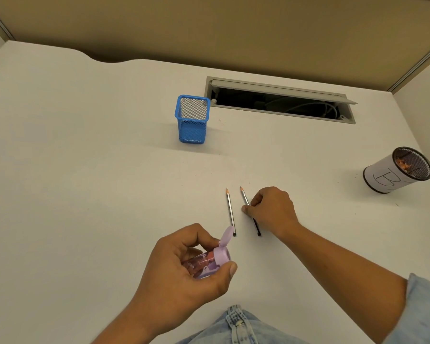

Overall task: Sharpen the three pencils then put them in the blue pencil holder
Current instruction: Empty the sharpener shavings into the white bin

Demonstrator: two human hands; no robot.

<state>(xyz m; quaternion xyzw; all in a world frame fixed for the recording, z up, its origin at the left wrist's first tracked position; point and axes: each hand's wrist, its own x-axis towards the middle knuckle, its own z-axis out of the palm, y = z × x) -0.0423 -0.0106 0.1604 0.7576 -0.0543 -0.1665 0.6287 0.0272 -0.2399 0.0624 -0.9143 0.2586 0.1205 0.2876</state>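
Two silver pencils lie side by side on the white desk, tips pointing away from me. The left pencil (230, 210) lies free. My right hand (271, 209) rests on the right pencil (245, 196), thumb and fingers pinching its middle. My left hand (184, 271) holds a purple sharpener (209, 261) with a clear body and its lid flipped open, just above the desk near its front edge. The blue mesh pencil holder (192, 119) stands upright farther back, with nothing visible inside. A third pencil is not in view.
A black mesh cup (397, 170) wrapped in white paper lies tilted at the right, with shavings inside. An open cable slot (281, 100) is cut into the desk behind the holder. Beige partition walls border the back and sides.
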